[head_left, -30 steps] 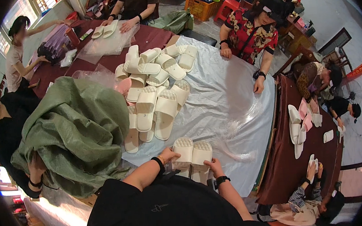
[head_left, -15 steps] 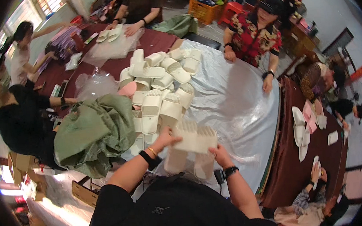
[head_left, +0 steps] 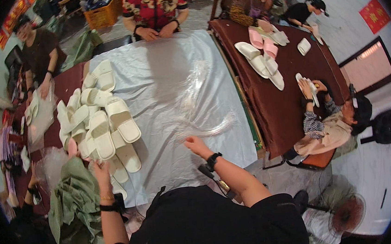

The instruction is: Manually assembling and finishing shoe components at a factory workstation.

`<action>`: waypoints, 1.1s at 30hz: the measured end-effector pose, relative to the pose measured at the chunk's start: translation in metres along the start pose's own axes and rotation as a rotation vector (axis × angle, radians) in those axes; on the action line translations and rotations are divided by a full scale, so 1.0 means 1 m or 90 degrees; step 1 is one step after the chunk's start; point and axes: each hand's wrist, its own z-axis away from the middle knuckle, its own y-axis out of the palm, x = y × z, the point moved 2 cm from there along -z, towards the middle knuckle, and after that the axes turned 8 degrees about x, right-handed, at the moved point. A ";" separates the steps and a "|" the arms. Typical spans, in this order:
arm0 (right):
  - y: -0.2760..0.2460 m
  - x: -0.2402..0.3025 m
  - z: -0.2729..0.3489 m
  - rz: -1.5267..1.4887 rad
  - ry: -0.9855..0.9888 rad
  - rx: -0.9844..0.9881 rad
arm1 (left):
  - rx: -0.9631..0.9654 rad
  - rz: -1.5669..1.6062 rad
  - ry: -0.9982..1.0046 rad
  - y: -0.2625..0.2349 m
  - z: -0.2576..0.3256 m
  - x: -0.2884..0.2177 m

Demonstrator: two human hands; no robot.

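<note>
the person's own dark-clothed torso fills the lower edge and hides the near edge of the table [head_left: 164,78] between the two arms. the left hand [head_left: 100,168], wristband and bracelet on the forearm, is raised at the table's near left corner beside a green sack [head_left: 75,207]; its fingers point up toward the nearest cream slippers [head_left: 107,125], but the hand is blurred and half lost against thin clear plastic there, so whether it grips anything cannot be told. the right hand [head_left: 196,145], with a black watch at the wrist, reaches over the near edge of the silver sheet covering the table, fingers loosely curled and apart, seemingly released, just short of a crumpled clear plastic bag [head_left: 205,123] that is hard to make out against the shiny sheet. whether the fingertips touch it is unclear.

the slippers lie heaped along the table's left edge, overlapping so their count cannot be told. at the far edge a person in a red patterned shirt [head_left: 155,4] rests both hands on the sheet, head cut off by the rim. on the brown table [head_left: 291,95] to the right lie white and pink slippers [head_left: 262,58], with a seated person holding one.
</note>
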 end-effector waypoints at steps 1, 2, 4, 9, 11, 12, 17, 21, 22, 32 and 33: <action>-0.024 -0.018 0.014 -0.046 0.055 -0.040 | 0.078 -0.018 -0.075 0.016 0.014 0.013; -0.050 -0.037 0.032 -0.094 0.110 -0.085 | 0.178 -0.019 -0.137 0.036 0.025 0.016; -0.099 -0.094 0.056 -0.098 0.086 -0.241 | 0.332 -0.034 -0.228 0.075 0.052 0.000; -0.181 -0.120 0.136 -0.296 0.223 -0.327 | 0.495 -0.148 -0.247 0.122 0.071 0.015; -0.189 -0.110 0.163 -0.277 0.304 -0.297 | 0.480 -0.180 -0.203 0.130 0.069 0.032; -0.192 -0.116 0.173 -0.226 0.342 -0.255 | 0.492 -0.229 -0.206 0.135 0.070 0.022; -0.163 -0.151 0.209 -0.054 0.576 -0.011 | 0.563 -0.267 -0.217 0.144 0.065 0.048; -0.143 -0.179 0.222 -0.184 0.538 -0.112 | 0.577 -0.319 -0.240 0.149 0.065 0.050; -0.140 -0.188 0.222 -0.199 0.477 -0.183 | 0.584 -0.322 -0.235 0.151 0.064 0.049; -0.012 -0.124 0.178 0.046 0.146 -0.409 | 0.695 -0.312 -0.177 0.160 0.086 0.011; -0.002 -0.126 0.173 0.083 0.150 -0.335 | 0.761 -0.243 -0.179 0.165 0.096 -0.011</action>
